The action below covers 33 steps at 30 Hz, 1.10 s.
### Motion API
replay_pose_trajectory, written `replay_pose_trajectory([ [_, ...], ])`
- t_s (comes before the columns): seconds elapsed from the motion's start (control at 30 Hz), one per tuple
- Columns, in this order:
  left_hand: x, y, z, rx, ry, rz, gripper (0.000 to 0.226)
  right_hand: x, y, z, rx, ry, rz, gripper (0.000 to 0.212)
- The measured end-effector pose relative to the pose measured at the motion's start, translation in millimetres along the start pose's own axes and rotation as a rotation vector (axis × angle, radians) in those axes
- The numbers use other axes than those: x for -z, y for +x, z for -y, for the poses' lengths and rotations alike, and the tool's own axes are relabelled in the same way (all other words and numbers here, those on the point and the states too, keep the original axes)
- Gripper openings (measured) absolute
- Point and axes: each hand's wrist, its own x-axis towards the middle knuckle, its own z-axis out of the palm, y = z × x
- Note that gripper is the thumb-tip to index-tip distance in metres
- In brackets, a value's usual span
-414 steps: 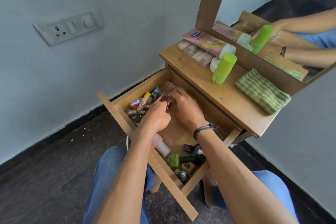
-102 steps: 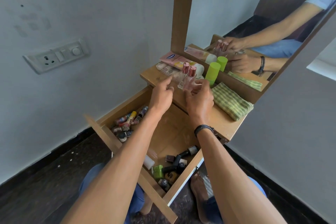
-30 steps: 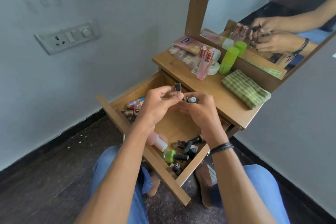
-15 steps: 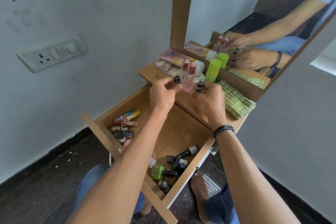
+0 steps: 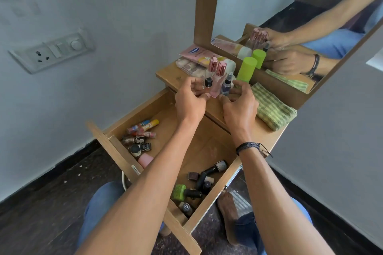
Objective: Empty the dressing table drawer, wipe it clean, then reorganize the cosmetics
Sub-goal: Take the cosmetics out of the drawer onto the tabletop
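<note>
drawer [image 5: 116, 151] hanging open, cosmetics [image 5: 192, 192] lying at both ends | left hand [image 5: 190, 101] curling by black-capped bottle [image 5: 208, 82], right hand [image 5: 240, 107] by spray bottle [image 5: 227, 85] — both carried a moment ago, now standing near table's [image 5: 172, 74] front edge; grip unclear | mirror [image 5: 290, 16] rising behind

**Background, non-task items**

Switch-and-socket plate [image 5: 51, 51] on the grey wall [image 5: 124, 16], well left of the fingers [image 5: 192, 81]. Mirror [image 5: 290, 16] just beyond them and to the right; its wooden frame post [image 5: 208, 6] directly above. Black cord wristband [image 5: 247, 147] below them. Dark stone floor [image 5: 41, 213] far below-left, with white specks [image 5: 79, 174]. Blue jeans [image 5: 99, 203] and a bare foot [image 5: 228, 209] are farthest below.
</note>
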Motion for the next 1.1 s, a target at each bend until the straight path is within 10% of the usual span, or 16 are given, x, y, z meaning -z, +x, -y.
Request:
replay_pose_trajectory([
  [0.3, 27, -9, -2, 0.015, -0.047, 0.041, 0.044, -2, -5, -2, 0.081, -0.037, -0.053, 0.056],
  [0.47, 80, -8, 30, 0.075, 0.244, 0.07, 0.031, 3, -36, -1, 0.341, 0.091, -0.21, 0.025],
  [0.8, 181, -4, 71, 0.048, 0.821, 0.118, 0.023, -88, -104, 3, 0.532, -0.346, 0.664, 0.044],
  [1.1, 166, -16, 66, -0.047, 1.17, 0.273, 0.024, -125, -107, 13, 0.529, -0.396, 0.826, 0.04],
])
